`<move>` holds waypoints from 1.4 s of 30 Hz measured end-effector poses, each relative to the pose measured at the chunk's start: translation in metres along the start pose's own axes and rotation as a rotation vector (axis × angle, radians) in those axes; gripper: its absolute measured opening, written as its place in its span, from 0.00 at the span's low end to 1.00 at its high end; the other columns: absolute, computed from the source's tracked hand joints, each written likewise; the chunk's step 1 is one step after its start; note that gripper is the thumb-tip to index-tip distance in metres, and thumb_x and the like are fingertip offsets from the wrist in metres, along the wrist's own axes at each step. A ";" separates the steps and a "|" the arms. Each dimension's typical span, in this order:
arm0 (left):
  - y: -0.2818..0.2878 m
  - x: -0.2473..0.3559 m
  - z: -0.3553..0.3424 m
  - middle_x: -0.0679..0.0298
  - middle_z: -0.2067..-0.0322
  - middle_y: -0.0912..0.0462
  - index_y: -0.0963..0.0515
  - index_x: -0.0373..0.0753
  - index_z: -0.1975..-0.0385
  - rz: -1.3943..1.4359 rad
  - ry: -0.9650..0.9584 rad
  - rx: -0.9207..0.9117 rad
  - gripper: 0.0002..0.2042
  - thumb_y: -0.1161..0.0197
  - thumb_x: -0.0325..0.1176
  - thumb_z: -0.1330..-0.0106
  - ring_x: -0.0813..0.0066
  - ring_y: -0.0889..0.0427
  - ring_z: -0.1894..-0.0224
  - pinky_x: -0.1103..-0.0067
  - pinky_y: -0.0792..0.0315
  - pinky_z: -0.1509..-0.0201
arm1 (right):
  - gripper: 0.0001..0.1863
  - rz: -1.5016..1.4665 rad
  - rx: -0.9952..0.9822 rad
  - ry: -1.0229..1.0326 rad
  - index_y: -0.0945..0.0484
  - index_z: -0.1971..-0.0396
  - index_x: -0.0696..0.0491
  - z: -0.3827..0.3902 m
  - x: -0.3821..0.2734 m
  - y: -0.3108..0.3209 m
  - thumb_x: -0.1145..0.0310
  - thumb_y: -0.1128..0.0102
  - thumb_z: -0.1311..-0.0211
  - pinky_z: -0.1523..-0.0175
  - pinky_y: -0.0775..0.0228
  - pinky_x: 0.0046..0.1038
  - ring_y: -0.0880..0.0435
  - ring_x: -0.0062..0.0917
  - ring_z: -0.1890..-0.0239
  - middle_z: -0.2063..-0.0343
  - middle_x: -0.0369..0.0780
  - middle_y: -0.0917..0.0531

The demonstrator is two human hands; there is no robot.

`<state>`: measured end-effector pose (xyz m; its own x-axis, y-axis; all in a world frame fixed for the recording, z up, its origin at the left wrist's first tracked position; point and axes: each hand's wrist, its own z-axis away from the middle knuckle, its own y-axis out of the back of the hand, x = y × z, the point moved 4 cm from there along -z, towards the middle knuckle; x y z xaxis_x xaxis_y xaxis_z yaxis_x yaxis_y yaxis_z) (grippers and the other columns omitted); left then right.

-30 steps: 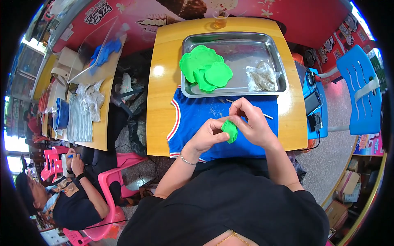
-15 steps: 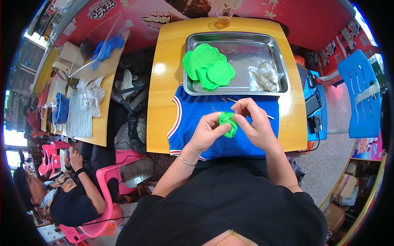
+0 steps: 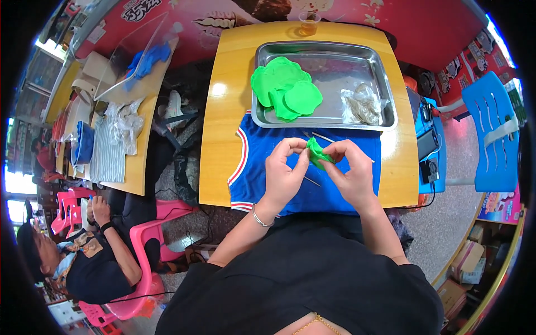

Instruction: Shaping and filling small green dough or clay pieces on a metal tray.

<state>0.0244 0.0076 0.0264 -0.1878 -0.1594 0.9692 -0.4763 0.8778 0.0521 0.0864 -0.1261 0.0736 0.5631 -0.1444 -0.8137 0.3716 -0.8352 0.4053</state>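
Observation:
A small folded bright green sheet, thin and soft-looking, is pinched between my two hands above a blue garment with red and white trim. My left hand grips its left edge between thumb and fingers. On the other side my right hand holds it the same way. Flat round green sheets lie in a loose pile at the left of the metal tray just beyond. Thin sticks rest on the garment, partly hidden by my hands.
In the tray's right part sits a clear bag of brownish material. A plastic cup with amber liquid stands at the table's far edge. A blue chair is at the right; another person sits at the left on a pink chair.
The green sheet has gone from a bunched bundle to a flatter folded piece. My right hand has come down to its right side, and both hands now hold opposite edges.

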 end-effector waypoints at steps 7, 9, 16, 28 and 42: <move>-0.006 -0.016 -0.001 0.66 0.68 0.26 0.30 0.35 0.64 0.431 0.304 -0.133 0.05 0.46 0.26 0.38 0.75 0.27 0.66 0.80 0.33 0.59 | 0.10 -0.030 -0.015 -0.025 0.28 0.71 0.58 0.001 0.009 0.004 0.81 0.37 0.53 0.68 0.32 0.22 0.24 0.22 0.74 0.75 0.39 0.24; -0.009 -0.016 0.001 0.65 0.66 0.27 0.30 0.37 0.64 1.270 0.481 -0.277 0.03 0.48 0.27 0.35 0.76 0.29 0.63 0.80 0.34 0.55 | 0.09 -0.011 0.004 -0.033 0.28 0.72 0.58 -0.002 0.017 0.012 0.81 0.38 0.52 0.68 0.31 0.23 0.23 0.25 0.74 0.76 0.40 0.25; -0.006 0.002 -0.005 0.65 0.62 0.25 0.30 0.36 0.59 0.379 0.174 -0.081 0.11 0.40 0.27 0.40 0.82 0.29 0.59 0.84 0.34 0.56 | 0.11 0.140 0.037 0.146 0.25 0.74 0.56 -0.011 -0.001 0.020 0.84 0.40 0.59 0.67 0.31 0.29 0.24 0.33 0.70 0.73 0.41 0.25; -0.008 0.015 -0.015 0.61 0.74 0.22 0.23 0.33 0.68 -0.154 -0.144 -0.125 0.06 0.39 0.22 0.46 0.73 0.22 0.72 0.82 0.29 0.68 | 0.11 0.225 -0.021 0.300 0.25 0.75 0.55 -0.010 -0.012 0.010 0.84 0.40 0.62 0.69 0.31 0.29 0.24 0.31 0.72 0.75 0.39 0.25; -0.018 -0.019 -0.004 0.66 0.62 0.23 0.25 0.39 0.61 1.191 0.714 -0.340 0.10 0.51 0.35 0.34 0.73 0.26 0.56 0.75 0.34 0.46 | 0.13 0.197 -0.067 0.286 0.25 0.75 0.55 -0.006 0.001 0.011 0.87 0.43 0.63 0.68 0.31 0.28 0.25 0.30 0.71 0.74 0.39 0.25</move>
<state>0.0396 -0.0033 0.0079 0.1910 0.9046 0.3811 -0.0994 0.4041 -0.9093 0.0956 -0.1319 0.0793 0.8093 -0.1372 -0.5712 0.2773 -0.7680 0.5773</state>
